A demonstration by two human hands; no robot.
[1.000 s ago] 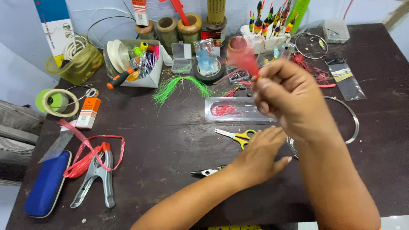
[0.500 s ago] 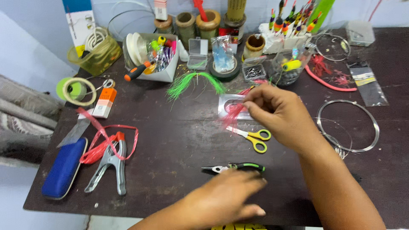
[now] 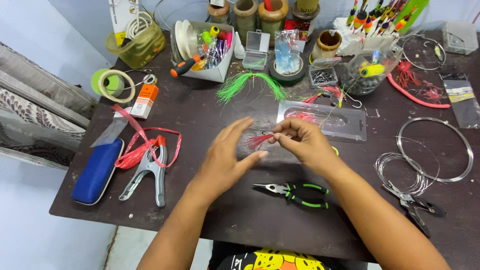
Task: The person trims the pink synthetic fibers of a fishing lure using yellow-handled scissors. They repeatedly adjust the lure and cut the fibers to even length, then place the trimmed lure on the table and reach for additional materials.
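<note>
We pinch the red tuft with our right hand above the table middle, so its strands hang free toward our left hand, which is spread with nothing in it, and the pliers lie just below, with bare room toward the near edge.

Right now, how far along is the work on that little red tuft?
Done: the clear plastic tray lies open on the table, only a reddish bit inside. In hand: the right hand pinches the red tuft at its fingertips, and the left hand is open just beside it. Left: the green-handled pliers lie untouched below the hands, and the wire coil sits unused at right.
</note>
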